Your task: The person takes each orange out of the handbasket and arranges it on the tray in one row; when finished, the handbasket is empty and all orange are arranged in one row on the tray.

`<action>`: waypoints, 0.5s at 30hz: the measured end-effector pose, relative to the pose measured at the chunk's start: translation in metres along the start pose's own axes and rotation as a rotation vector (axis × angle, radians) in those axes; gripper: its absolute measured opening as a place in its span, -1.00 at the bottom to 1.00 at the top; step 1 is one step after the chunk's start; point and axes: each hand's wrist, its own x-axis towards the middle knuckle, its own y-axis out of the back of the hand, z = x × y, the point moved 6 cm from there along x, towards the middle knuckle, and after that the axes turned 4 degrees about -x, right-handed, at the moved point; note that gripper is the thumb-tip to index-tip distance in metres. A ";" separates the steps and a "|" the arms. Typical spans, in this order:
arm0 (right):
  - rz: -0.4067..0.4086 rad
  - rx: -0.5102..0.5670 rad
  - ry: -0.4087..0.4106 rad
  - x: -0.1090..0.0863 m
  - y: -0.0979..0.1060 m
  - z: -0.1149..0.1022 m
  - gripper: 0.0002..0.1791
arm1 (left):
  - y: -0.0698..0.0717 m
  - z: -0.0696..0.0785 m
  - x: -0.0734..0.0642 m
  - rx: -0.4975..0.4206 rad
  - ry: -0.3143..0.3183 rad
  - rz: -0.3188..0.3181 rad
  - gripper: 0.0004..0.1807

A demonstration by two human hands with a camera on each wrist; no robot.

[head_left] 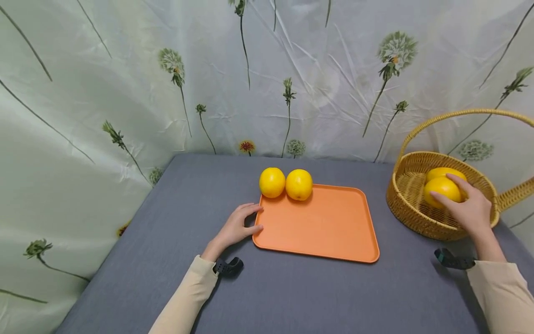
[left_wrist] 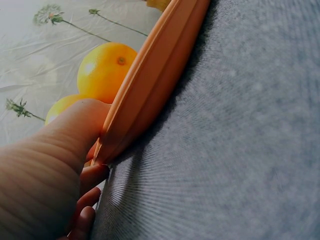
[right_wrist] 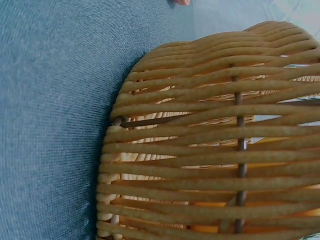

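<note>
Centre: tray (head_left: 321,222) is placed just right of the left hand (head_left: 235,225); its left rim is touched, thumb and fingers apart. Right: front orange (head_left: 441,191) is gripped by the right hand (head_left: 471,206) inside the basket (head_left: 410,217), with rear orange (head_left: 445,172) seen behind. Two further oranges (head_left: 272,183) are seen at the tray's upper-left corner.

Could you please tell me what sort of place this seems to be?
Probably an indoor, screened-off tabletop workspace: a flower-print curtain stands behind the grey table and along its left side, and an orange tray lies on top.
</note>
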 end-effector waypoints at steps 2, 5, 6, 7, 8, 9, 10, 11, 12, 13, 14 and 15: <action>0.012 0.006 -0.005 -0.001 0.000 0.001 -0.27 | -0.001 -0.001 -0.001 0.000 0.001 -0.001 -0.43; 0.028 0.013 -0.017 -0.002 0.000 0.001 -0.26 | -0.001 -0.002 -0.001 0.003 0.004 -0.003 -0.43; 0.035 0.017 -0.020 -0.002 0.001 0.001 -0.26 | -0.002 -0.002 -0.001 0.002 0.004 -0.002 -0.43; 0.043 0.020 -0.027 -0.002 0.002 0.002 -0.26 | -0.002 -0.002 -0.001 0.002 0.004 -0.001 -0.43; 0.052 0.024 -0.035 -0.002 0.003 0.002 -0.26 | -0.002 -0.002 -0.001 0.003 0.003 0.000 -0.43; 0.061 0.030 -0.044 -0.002 0.004 0.002 -0.26 | -0.001 -0.002 -0.001 0.002 0.001 0.002 -0.43; 0.069 0.039 -0.051 -0.002 0.005 0.003 -0.26 | -0.001 -0.001 -0.001 0.000 0.000 0.003 -0.43; 0.074 0.050 -0.059 -0.003 0.005 0.003 -0.27 | -0.001 -0.001 0.000 -0.001 -0.001 0.005 -0.43; 0.080 0.059 -0.063 -0.003 0.006 0.003 -0.27 | 0.000 -0.001 0.000 -0.002 -0.002 0.007 -0.43; 0.088 0.066 -0.066 -0.004 0.007 0.003 -0.28 | 0.000 0.000 0.000 -0.004 -0.004 0.008 -0.43; 0.093 0.075 -0.066 -0.005 0.007 0.002 -0.28 | 0.000 0.000 0.000 -0.005 -0.005 0.008 -0.43; 0.096 0.086 -0.066 -0.006 0.008 0.002 -0.29 | 0.000 0.001 0.000 -0.008 -0.004 0.008 -0.43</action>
